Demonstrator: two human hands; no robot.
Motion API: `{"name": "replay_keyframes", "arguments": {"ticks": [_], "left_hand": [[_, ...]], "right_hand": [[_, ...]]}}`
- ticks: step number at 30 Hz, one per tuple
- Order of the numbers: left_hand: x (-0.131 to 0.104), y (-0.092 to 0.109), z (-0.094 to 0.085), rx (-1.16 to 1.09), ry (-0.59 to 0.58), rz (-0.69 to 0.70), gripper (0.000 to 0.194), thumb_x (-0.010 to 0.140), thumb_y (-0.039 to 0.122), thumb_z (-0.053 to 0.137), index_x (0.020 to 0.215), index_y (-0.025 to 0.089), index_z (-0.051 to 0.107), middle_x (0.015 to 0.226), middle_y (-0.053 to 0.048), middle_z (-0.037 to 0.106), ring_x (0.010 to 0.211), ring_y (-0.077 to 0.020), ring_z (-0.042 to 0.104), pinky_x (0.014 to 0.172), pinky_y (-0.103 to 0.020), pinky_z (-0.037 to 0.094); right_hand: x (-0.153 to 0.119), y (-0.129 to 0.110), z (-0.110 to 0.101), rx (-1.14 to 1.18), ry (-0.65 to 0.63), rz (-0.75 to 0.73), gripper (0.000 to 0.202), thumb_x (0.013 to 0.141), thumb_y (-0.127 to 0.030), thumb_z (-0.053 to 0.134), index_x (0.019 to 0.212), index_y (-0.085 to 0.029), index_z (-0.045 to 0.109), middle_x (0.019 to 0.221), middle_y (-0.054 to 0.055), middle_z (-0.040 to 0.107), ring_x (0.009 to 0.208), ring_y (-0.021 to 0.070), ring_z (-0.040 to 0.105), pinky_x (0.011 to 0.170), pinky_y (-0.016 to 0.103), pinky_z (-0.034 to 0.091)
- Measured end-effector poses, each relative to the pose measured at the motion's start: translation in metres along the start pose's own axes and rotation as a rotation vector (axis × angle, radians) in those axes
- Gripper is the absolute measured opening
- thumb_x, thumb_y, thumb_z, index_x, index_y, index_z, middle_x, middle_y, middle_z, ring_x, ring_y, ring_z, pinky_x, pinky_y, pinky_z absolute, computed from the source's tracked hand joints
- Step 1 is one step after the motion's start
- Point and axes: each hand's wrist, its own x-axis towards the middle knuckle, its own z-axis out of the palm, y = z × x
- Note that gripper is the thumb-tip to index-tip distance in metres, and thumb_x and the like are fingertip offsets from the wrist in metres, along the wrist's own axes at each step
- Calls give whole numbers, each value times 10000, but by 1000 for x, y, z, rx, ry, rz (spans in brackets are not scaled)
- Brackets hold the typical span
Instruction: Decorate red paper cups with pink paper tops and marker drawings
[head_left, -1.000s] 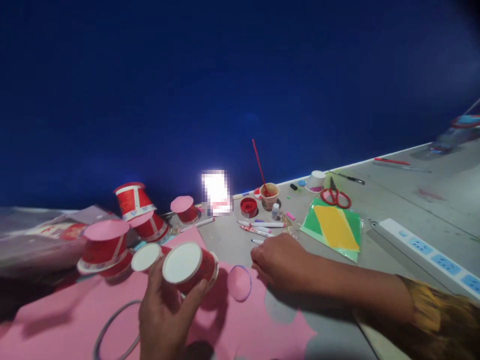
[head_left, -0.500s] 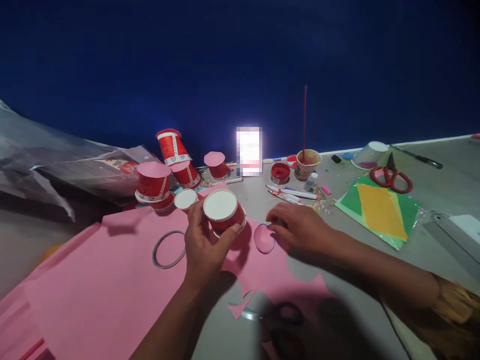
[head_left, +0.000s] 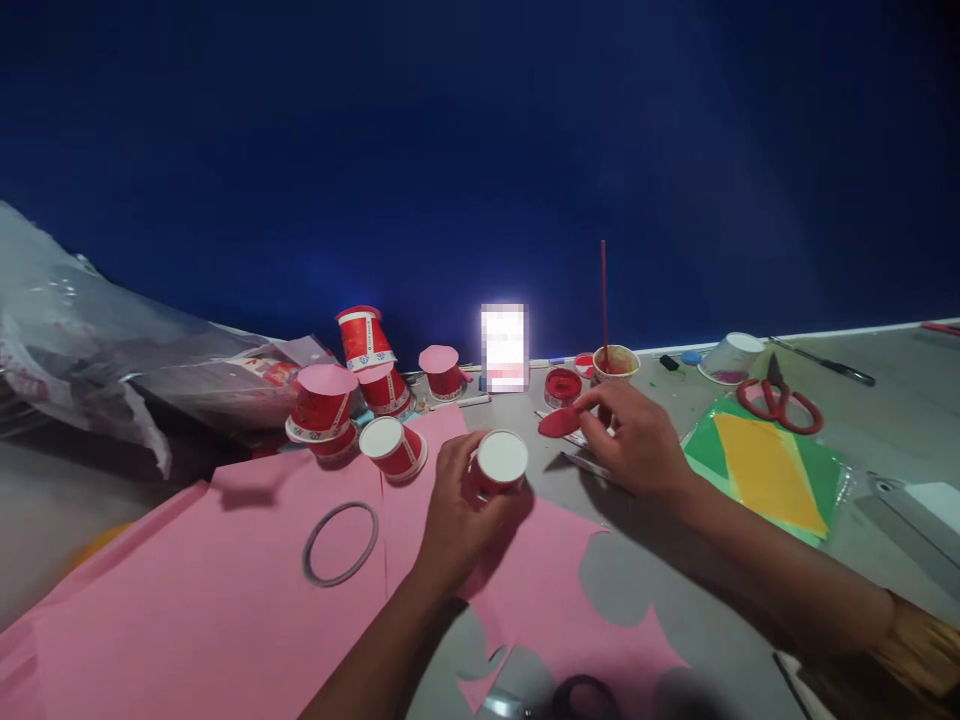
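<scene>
A red paper cup (head_left: 501, 460), its round white end facing up, is grasped by the fingers of the left hand (head_left: 461, 500) over a cut pink paper sheet (head_left: 547, 570). A thin, dark-pink, seemingly paper disc (head_left: 559, 423) is pinched by the fingers of the right hand (head_left: 637, 435) near an open round red tub (head_left: 562, 388)

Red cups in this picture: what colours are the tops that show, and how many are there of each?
Pink-topped cups: 3
White-topped cups: 2, one held in the left hand
Red-topped cup: 1
Total: 6, leaving out any cup whose top is hidden
</scene>
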Motion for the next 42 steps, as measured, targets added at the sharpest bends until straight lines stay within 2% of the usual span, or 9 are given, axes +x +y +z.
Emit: {"name": "replay_keyframes", "arguments": {"ticks": [3,8,13,18,22,28,31,36,42], "left_hand": [[2,-8,4,21,-122,16,721,753,182,769,1433,310,567,1457,-91,561,1384,-318,550,1208,-544,433],[-1,-9,-6,46,-150,-40,824,756,237,792,1521,304,493,1516,-119,509,1438,-332,506,1235,-582,396],[2,19,-21,-220,27,-264,473,814,373,803,1251,241,676,1221,-76,663,971,-209,695,937,-426,588],[6,62,-28,-642,-92,-573,406,750,512,838,835,131,727,712,-12,611,597,-101,563,477,-183,396],[5,77,-23,-766,-192,-673,407,703,484,869,801,122,712,672,-4,614,477,-55,462,385,-157,236],[9,69,-18,-789,-239,-700,384,655,359,911,700,149,592,634,43,559,440,-11,365,391,-139,202],[17,57,-16,-720,-214,-658,369,699,372,873,676,152,578,613,51,536,429,-8,348,401,-148,209],[28,30,-7,-638,-129,-666,304,729,331,802,632,162,569,484,67,457,396,-27,350,409,-155,185],[28,22,-8,-695,-202,-718,312,711,344,797,628,178,547,512,60,472,376,-30,304,373,-168,180]], "right_hand": [[7,-4,-1,131,174,16,95,896,-208,610,828,-216,676,755,11,707,607,150,569,617,298,433],[8,-8,1,312,131,238,89,845,-284,664,816,-209,702,710,4,709,571,146,570,569,293,446],[16,-11,-2,390,80,318,84,842,-289,681,851,-210,707,774,30,740,637,177,638,623,332,525],[13,-32,0,392,138,42,64,894,-238,642,922,-246,699,941,71,786,859,236,744,780,402,614],[-1,-43,-2,306,163,-238,148,930,-149,598,913,-268,685,900,60,796,880,244,761,839,433,619],[-6,-34,-4,276,-54,-460,180,960,-138,578,1020,-252,704,1048,82,820,973,221,777,826,387,642],[-4,-26,-2,327,-92,-300,231,924,-136,561,1073,-234,708,1101,103,809,1038,237,770,889,419,637],[-3,-17,5,589,-257,276,259,891,-204,569,1121,-208,688,1056,98,782,940,227,773,711,336,628],[-8,-10,14,574,-325,349,266,897,-257,621,1144,-211,707,1154,85,763,1073,236,724,939,422,583]]}}
